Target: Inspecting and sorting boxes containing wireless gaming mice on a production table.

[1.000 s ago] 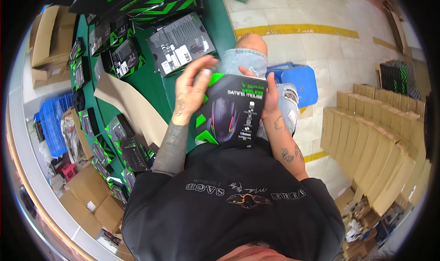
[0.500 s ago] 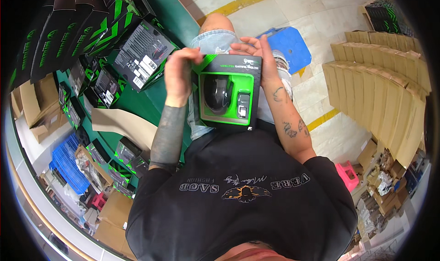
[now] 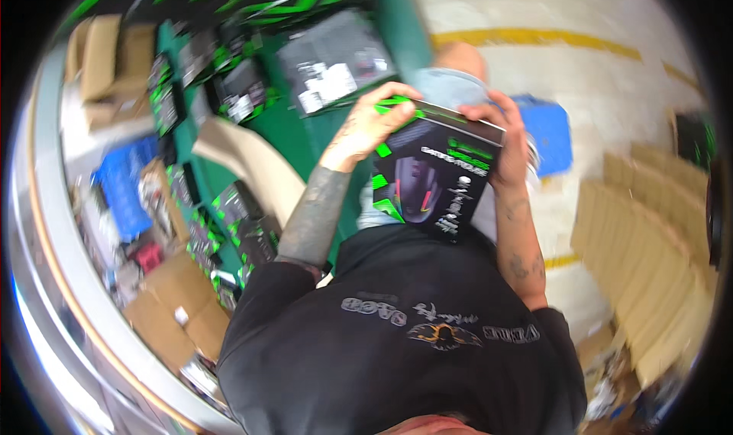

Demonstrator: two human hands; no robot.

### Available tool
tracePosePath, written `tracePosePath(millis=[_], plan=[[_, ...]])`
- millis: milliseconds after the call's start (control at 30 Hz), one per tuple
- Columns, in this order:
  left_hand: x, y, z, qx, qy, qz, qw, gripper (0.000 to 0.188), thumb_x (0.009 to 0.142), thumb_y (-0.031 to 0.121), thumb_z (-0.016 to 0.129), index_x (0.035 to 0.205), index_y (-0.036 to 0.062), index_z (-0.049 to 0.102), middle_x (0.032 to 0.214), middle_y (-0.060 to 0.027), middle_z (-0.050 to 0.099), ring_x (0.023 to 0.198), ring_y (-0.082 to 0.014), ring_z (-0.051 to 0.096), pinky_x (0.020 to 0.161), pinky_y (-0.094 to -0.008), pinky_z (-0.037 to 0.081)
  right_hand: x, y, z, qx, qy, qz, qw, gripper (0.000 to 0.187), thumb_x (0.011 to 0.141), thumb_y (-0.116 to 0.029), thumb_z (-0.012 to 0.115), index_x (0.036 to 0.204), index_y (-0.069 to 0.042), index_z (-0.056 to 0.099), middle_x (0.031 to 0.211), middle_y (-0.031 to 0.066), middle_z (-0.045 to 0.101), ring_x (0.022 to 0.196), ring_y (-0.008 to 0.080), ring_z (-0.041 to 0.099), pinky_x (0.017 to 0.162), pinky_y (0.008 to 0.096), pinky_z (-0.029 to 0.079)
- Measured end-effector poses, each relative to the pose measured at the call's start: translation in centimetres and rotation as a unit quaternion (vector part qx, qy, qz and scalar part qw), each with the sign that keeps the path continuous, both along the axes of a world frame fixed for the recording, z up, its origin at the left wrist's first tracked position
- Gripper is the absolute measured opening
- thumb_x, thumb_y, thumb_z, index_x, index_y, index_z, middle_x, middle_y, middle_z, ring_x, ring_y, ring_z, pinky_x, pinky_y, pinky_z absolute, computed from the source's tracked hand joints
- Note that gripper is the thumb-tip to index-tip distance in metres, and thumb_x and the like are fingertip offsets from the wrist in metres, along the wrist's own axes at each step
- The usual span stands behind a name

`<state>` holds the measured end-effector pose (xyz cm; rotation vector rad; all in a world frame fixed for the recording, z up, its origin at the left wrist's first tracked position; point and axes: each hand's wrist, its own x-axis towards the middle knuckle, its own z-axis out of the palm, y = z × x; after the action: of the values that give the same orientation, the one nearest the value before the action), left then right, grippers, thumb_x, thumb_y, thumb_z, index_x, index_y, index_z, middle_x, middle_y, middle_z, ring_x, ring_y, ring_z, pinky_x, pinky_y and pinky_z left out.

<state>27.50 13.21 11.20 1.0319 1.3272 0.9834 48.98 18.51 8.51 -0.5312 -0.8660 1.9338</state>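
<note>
A black and green computer mouse box (image 3: 429, 177) is held up before my lap, its printed cover with a mouse picture facing me. My left hand (image 3: 372, 127) grips its upper left corner, thumb on the front. At the upper right corner my right hand (image 3: 510, 139) is closed round the edge, fingers bent over the top. The mouse inside is hidden behind the cover.
On the green table (image 3: 294, 141) lie a dark box (image 3: 336, 57) with white labels, several smaller black and green boxes and a curved cardboard strip (image 3: 248, 160). A blue stool (image 3: 546, 133) stands beyond my right hand. Flattened cardboard cartons (image 3: 641, 259) are stacked at the right.
The green tray with the mouse showed before; now the printed cover lies over it. Both hands have closed on the box's upper corners. The whole view has shifted, with some blur.
</note>
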Motion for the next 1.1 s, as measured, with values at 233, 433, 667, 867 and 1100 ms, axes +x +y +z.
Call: tracePosePath(millis=[233, 433, 667, 867, 1100], plan=[[-16.1, -12.5, 7.2, -0.038, 0.166, 0.072, 0.983, 0.057, 0.079, 0.055, 0.054, 0.101, 0.0026, 0.058, 0.100, -0.0057, 0.057, 0.098, -0.0148, 0.050, 0.085, -0.0275, 0.037, -2.3, -0.8, 0.1, -0.106, -0.118, 0.205, 0.966, 0.034, 0.091, -0.026, 0.046, 0.115, -0.003, 0.046, 0.100, 0.0106, 0.058, 0.096, 0.0203, 0.056, 0.079, 0.0315, 0.047], [-25.1, -20.8, 0.4, -0.277, 0.389, 0.355, 0.804, 0.050, 0.080, 0.045, 0.059, 0.102, -0.0003, 0.059, 0.100, -0.0088, 0.062, 0.091, -0.0175, 0.058, 0.078, -0.0302, 0.045, -3.1, -1.1, -1.1, -0.147, -0.240, 0.245, 0.928, 0.027, 0.089, -0.021, 0.051, 0.109, -0.003, 0.050, 0.095, 0.0081, 0.059, 0.088, 0.0160, 0.057, 0.074, 0.0282, 0.048], [-25.8, -11.1, -10.6, -0.177, -0.100, 0.495, 0.845, 0.051, 0.084, 0.048, 0.053, 0.097, -0.0012, 0.053, 0.084, -0.0086, 0.060, 0.071, -0.0179, 0.060, 0.062, -0.0281, 0.050, -2.9, -1.2, -1.4, -0.178, -0.261, 0.229, 0.921, 0.025, 0.089, -0.019, 0.051, 0.108, -0.002, 0.051, 0.093, 0.0085, 0.059, 0.083, 0.0158, 0.059, 0.072, 0.0272, 0.049], [-28.8, -13.4, -13.3, -0.098, -0.001, 0.809, 0.579, 0.066, 0.080, 0.058, 0.046, 0.122, 0.0071, 0.042, 0.108, -0.0114, 0.052, 0.091, -0.0217, 0.052, 0.072, -0.0343, 0.043, -2.8, -1.1, -1.8, -0.210, -0.261, 0.203, 0.920, 0.024, 0.090, -0.018, 0.050, 0.107, -0.002, 0.051, 0.087, 0.0082, 0.061, 0.076, 0.0158, 0.061, 0.068, 0.0263, 0.050], [-33.3, -16.5, -13.1, -0.059, -0.213, 0.752, 0.621, 0.068, 0.079, 0.060, 0.048, 0.130, 0.0164, 0.038, 0.122, -0.0069, 0.047, 0.112, -0.0197, 0.046, 0.093, -0.0410, 0.033, -3.8, 0.0, -1.2, -0.220, -0.283, 0.211, 0.909, 0.024, 0.090, -0.022, 0.050, 0.106, -0.004, 0.051, 0.084, 0.0081, 0.061, 0.069, 0.0150, 0.062, 0.059, 0.0240, 0.050]])
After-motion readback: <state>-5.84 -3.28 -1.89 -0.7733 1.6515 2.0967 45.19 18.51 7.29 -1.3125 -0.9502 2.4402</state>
